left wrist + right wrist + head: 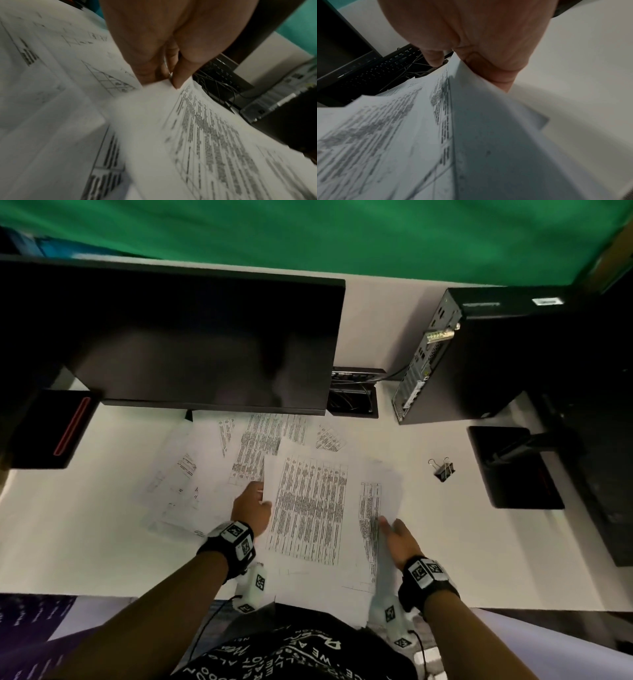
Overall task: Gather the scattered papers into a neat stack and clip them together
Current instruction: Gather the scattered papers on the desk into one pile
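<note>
Gathering stage: left hand [251,508] and right hand [399,539] pinch opposite edges of the papers [308,508], left of the binder clip [443,469]; stray sheets [178,474] likely need collecting next.

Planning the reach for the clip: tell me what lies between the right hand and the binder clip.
Only bare white desk separates the right hand, holding the edge of the papers, from the binder clip; the head view shows it.
</note>
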